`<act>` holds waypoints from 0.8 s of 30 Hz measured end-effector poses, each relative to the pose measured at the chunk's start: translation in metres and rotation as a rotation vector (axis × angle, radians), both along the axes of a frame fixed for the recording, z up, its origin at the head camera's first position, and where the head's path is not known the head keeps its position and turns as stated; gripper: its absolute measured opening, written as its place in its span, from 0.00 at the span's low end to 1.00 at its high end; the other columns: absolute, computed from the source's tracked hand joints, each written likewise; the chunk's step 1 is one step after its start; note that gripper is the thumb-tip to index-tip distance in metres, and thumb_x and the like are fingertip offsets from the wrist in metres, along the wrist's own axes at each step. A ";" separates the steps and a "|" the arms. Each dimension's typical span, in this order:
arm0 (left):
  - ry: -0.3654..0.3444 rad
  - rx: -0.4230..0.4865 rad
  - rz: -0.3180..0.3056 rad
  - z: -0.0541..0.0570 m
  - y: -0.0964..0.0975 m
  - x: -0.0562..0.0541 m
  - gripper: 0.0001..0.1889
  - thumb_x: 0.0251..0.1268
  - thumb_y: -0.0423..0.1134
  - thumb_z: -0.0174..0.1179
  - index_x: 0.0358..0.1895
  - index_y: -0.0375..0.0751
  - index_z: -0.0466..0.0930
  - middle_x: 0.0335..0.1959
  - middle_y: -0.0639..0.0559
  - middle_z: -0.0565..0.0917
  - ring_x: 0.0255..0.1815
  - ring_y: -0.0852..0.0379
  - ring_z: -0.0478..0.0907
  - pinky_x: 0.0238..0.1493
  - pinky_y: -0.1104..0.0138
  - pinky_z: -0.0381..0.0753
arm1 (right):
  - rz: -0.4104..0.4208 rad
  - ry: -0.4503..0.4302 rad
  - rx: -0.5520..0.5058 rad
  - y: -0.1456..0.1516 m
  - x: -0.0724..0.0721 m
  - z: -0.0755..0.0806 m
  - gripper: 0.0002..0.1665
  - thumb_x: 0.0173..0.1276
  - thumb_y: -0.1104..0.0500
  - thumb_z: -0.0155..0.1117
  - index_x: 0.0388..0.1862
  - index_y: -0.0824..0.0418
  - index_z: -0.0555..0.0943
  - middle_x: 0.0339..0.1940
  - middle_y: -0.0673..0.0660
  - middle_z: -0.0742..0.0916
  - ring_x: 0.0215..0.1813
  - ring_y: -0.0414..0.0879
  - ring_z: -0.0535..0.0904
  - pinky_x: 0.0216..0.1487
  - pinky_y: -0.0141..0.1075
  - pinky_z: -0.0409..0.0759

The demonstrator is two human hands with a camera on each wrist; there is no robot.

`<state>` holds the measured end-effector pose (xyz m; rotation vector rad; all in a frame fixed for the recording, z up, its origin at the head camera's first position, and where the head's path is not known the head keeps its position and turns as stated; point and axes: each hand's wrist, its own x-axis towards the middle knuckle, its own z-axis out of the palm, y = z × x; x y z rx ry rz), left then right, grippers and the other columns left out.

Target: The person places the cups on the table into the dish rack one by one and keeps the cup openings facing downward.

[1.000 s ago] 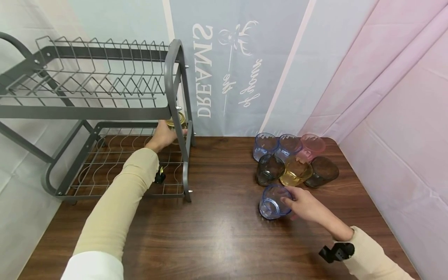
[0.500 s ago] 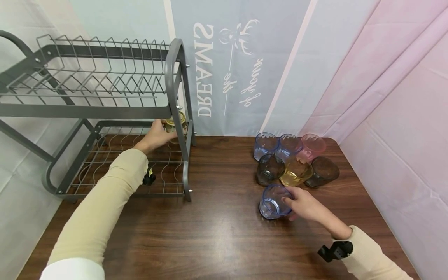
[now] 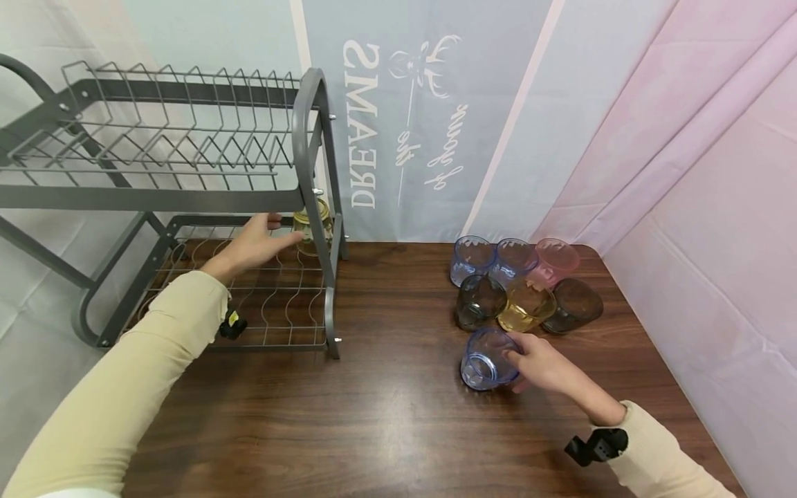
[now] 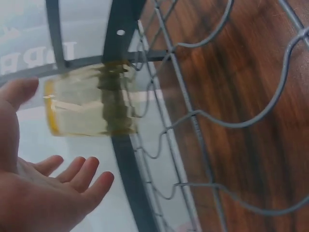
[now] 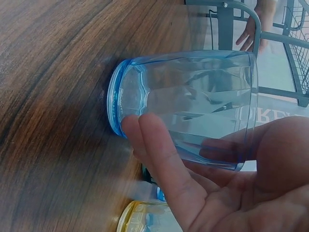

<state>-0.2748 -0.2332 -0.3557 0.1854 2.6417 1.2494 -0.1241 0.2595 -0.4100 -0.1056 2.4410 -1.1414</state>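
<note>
In the head view my left hand (image 3: 252, 245) is inside the rack's lower tier, just left of a yellow-tinted glass (image 3: 305, 228) standing upright at the right end. The left wrist view shows a gap between that glass (image 4: 91, 101) and my spread fingers (image 4: 79, 176). On the table to the right, my right hand (image 3: 544, 363) holds a clear blue glass (image 3: 486, 366) by its right side. Seen from the right wrist, fingers and thumb lie along the wall of this blue glass (image 5: 193, 92), its base at the tabletop.
Behind the blue glass stand two more blue glasses (image 3: 471, 261), a pink glass (image 3: 556, 261), two dark glasses (image 3: 481, 302) and an amber glass (image 3: 526, 308), close together. A grey two-tier wire dish rack (image 3: 249, 200) fills the left of the wooden table (image 3: 386, 415). Fabric walls enclose the back and sides.
My left hand has let go of the yellow-tinted glass and drawn back to the left. That glass stays at the rack's right end. My right hand and the blue glass have barely moved.
</note>
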 end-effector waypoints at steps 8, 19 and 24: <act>0.094 -0.087 -0.051 0.025 -0.001 0.021 0.39 0.78 0.49 0.55 0.78 0.27 0.51 0.75 0.28 0.61 0.73 0.32 0.63 0.64 0.40 0.72 | 0.001 -0.011 -0.023 -0.001 0.002 0.003 0.20 0.78 0.68 0.50 0.63 0.78 0.72 0.50 0.74 0.82 0.28 0.54 0.87 0.30 0.46 0.88; 0.068 -0.269 -0.193 0.054 -0.007 0.049 0.27 0.77 0.48 0.58 0.67 0.31 0.72 0.57 0.33 0.80 0.56 0.38 0.79 0.53 0.45 0.78 | 0.027 -0.022 -0.077 -0.002 0.003 0.014 0.21 0.79 0.68 0.48 0.65 0.80 0.70 0.56 0.79 0.80 0.28 0.56 0.88 0.32 0.46 0.88; 0.067 -0.318 -0.226 0.063 -0.006 0.060 0.25 0.76 0.49 0.59 0.64 0.31 0.74 0.52 0.37 0.82 0.51 0.44 0.81 0.49 0.47 0.79 | 0.033 -0.038 -0.132 -0.003 0.003 0.020 0.22 0.79 0.68 0.48 0.65 0.81 0.69 0.56 0.78 0.80 0.31 0.58 0.88 0.32 0.46 0.88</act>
